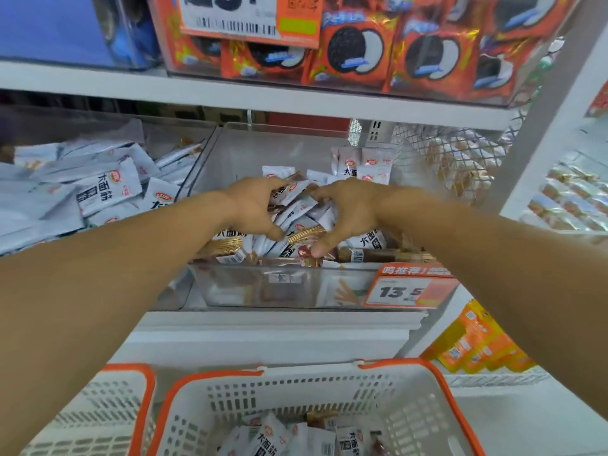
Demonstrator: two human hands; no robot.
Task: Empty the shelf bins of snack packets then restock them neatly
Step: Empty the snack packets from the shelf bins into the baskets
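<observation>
Shelf bin (296, 284): packets (301, 210) between hands.

Small white foil snack packets (296, 209) are showing black lettering, red logos and brown panels. The white slotted plastic basket (230, 399) is wearing an orange rim. Orange cookie packs (355, 51) are displaying black-and-white biscuits. The orange-and-white price tag (411, 287) is carrying black digits.
</observation>
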